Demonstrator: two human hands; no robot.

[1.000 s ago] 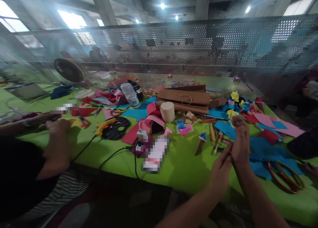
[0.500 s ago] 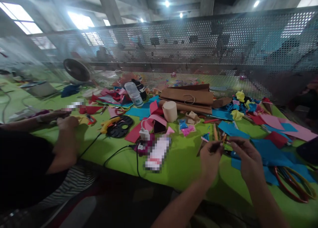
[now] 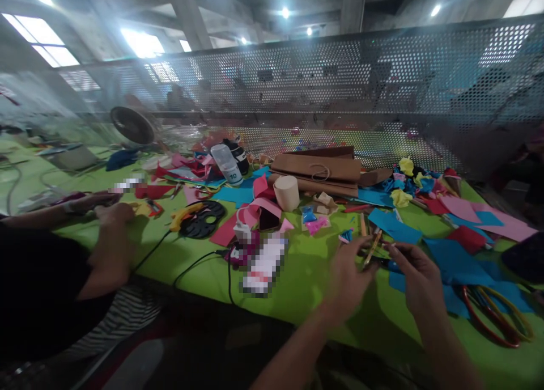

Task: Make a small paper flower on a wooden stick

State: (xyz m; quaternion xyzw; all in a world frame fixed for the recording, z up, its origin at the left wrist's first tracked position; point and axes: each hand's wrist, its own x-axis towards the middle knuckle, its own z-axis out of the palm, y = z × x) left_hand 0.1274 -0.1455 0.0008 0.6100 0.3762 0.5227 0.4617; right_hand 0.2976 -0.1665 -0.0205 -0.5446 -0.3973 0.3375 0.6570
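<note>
My left hand (image 3: pixel 351 274) is closed on a thin yellowish-brown stick (image 3: pixel 373 248), which slants up from the fingers. Close by on the right, my right hand (image 3: pixel 420 271) has thumb and forefinger pinched together, with something at the tips too small to make out. The two hands are a little apart. A small blue-topped piece (image 3: pixel 346 236) shows just beyond my left hand, its lower part hidden. Behind the right hand lie blue sheets (image 3: pixel 457 259), and scissors with red and yellow handles (image 3: pixel 495 319) rest to its right.
A phone (image 3: pixel 264 265) and a purple power strip (image 3: pixel 244 251) with cables lie left of my hands. Brown folded sheets (image 3: pixel 314 168), a cream roll (image 3: pixel 287 193) and a tilted bottle (image 3: pixel 226 164) stand behind. At left, a co-worker's hands (image 3: pixel 113 208) are busy. A perforated screen (image 3: pixel 297 89) closes the back.
My hands have moved slightly apart. The stick now shows at greater length in my left hand, and that hand covers more of the blue-topped piece. The view has shifted slightly.
</note>
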